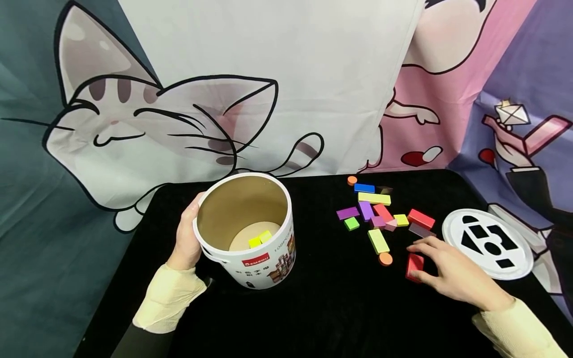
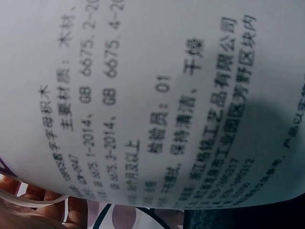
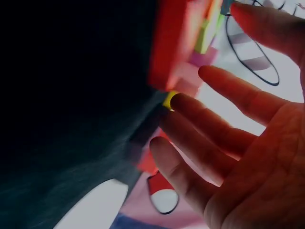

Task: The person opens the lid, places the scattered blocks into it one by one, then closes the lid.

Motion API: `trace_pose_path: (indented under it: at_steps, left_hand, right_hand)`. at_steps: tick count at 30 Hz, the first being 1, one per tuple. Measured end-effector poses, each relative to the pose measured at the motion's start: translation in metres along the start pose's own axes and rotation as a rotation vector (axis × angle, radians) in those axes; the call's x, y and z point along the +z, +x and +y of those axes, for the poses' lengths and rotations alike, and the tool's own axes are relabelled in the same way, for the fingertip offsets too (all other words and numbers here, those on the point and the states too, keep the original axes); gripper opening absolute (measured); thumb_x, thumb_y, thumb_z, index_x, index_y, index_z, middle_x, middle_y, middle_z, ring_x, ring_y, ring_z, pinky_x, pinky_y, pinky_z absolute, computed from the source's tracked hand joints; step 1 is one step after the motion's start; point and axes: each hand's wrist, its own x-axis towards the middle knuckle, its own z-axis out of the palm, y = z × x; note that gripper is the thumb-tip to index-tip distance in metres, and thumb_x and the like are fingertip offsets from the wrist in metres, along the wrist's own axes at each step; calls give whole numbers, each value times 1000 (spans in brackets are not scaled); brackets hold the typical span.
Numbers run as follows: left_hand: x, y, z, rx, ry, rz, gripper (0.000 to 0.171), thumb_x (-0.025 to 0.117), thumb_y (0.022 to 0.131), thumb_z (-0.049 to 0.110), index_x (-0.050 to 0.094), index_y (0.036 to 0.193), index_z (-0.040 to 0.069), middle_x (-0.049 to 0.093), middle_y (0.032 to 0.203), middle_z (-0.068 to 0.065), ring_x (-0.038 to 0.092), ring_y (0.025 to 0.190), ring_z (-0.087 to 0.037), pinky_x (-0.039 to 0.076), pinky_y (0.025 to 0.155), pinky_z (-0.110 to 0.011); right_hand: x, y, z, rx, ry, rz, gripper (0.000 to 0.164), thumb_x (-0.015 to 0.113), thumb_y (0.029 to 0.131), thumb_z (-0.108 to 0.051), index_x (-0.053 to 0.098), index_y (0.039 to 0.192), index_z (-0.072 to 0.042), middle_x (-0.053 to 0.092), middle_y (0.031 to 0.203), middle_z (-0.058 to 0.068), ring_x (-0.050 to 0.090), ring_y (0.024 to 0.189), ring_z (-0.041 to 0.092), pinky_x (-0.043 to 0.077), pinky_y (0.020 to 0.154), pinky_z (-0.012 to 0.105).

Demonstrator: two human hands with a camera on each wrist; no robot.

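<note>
A white bucket (image 1: 264, 263) with printed labels leans toward me on the left. My left hand (image 1: 188, 238) grips its left side near the rim. In the left wrist view, the bucket's printed wall (image 2: 143, 105) fills most of the picture, and the fingers (image 2: 35, 193) show at the lower left. Two yellow blocks (image 1: 260, 239) lie on the bucket's bottom. On the right, my right hand (image 1: 452, 268) is spread around a red block (image 1: 415, 267), thumb on the near side. The right wrist view shows the fingers (image 3: 233, 95) apart, with the red block (image 3: 174, 45) beyond the fingertips.
Several colored blocks lie scattered on the black cloth (image 1: 322, 308), among them a long yellow block (image 1: 374, 199), a purple block (image 1: 347, 213) and an orange disc (image 1: 385, 259). At the right lies a white lid (image 1: 452, 223) with shaped holes. Printed cartoon fabric (image 1: 313, 59) hangs behind.
</note>
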Motion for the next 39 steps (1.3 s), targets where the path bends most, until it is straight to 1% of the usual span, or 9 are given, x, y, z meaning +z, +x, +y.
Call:
trace_pose_path:
  at_steps: [7,10,14,18,21,23,27,32,39]
  left_hand:
    - [-1,-1,0,-2,3,-2,47,31,104,30,58,128,0,61,123,-7,52,115,-23,39,99,-37]
    - [0,0,0,-14,7,25,47,33,103,32,58,127,0,61,123,-7,53,114,-22,40,99,-37]
    - [0,0,0,-19,6,43,49,33,103,33,57,127,-2,62,122,-6,53,114,-23,40,99,-38]
    - [0,0,-1,-15,-3,31,47,34,103,34,59,126,2,62,122,-5,53,114,-22,39,100,-38]
    - [-1,0,-1,-3,-20,4,45,33,103,32,60,126,4,61,123,-6,52,115,-23,38,100,-37]
    - [-1,0,-2,-3,-23,2,45,33,103,32,60,126,5,61,123,-6,52,115,-22,38,100,-37]
    - [0,0,-2,-13,-11,23,46,33,103,33,60,126,3,61,122,-6,53,114,-22,39,100,-38]
    - [1,0,-1,-18,-10,36,48,33,103,33,58,126,-1,61,122,-7,53,115,-23,38,101,-39]
    - [0,0,-2,-8,-14,21,45,34,103,33,60,125,4,61,122,-7,52,115,-23,38,101,-38]
  right_hand:
    - [9,-26,8,-29,-35,3,59,85,69,-30,67,124,-19,60,118,-11,59,104,8,42,89,23]
    - [12,-29,7,-43,-60,18,62,84,67,-25,66,126,-19,60,114,-12,59,99,7,45,86,26]
    - [14,-29,3,-86,-100,42,65,85,65,-25,66,127,-19,54,97,-12,50,82,2,47,72,32]
    - [17,-28,-1,-125,-113,74,55,86,62,-26,70,114,-18,47,88,-13,41,74,-1,44,64,30]
    - [20,-27,-4,-130,-100,89,46,86,61,-25,70,104,-19,47,88,-14,42,75,-2,43,64,28]
    - [21,-27,-6,-123,-94,77,43,85,61,-23,70,101,-20,49,90,-14,44,78,-2,44,67,28]
    - [23,-25,-12,-95,-89,9,45,83,62,-20,69,105,-21,49,95,-16,47,84,0,48,71,29]
    - [24,-21,-18,-96,-80,-6,43,80,60,-18,67,101,-23,43,89,-19,42,78,-2,44,66,26]
    - [17,-6,-24,-71,-11,-45,42,81,60,-19,64,98,-26,42,87,-21,40,72,-5,42,63,23]
